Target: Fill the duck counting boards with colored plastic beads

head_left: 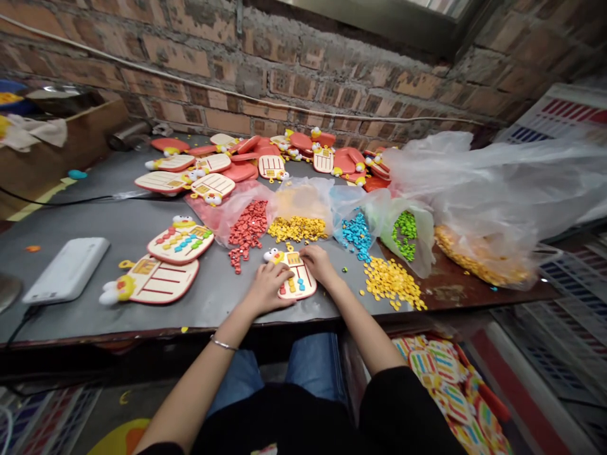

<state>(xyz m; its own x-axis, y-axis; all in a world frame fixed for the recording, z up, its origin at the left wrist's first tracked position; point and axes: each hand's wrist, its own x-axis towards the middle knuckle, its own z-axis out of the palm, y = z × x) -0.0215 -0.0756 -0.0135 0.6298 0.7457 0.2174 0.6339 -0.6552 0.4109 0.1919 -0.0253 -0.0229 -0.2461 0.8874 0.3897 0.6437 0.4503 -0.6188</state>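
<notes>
My left hand [268,287] lies over a small duck-headed abacus board [298,281], steadying it on the grey table top. My right hand [317,263] touches the board's top edge, and its fingertips hide whatever they may pinch. Loose red beads [246,234], yellow beads [297,229], blue beads [356,235] and green beads [404,235] sit in opened plastic bags just beyond my hands. A spill of yellow beads [391,283] lies to the right. On my left are a bead-filled board [180,240] and a bare board [156,281].
Several cream and red boards and backs [213,164] are heaped against the brick wall [284,76]. A white plastic slab [66,270] lies at the left. A crumpled clear plastic sack [493,183] covers the right side. Printed boards [450,385] sit below the table's front edge [142,335].
</notes>
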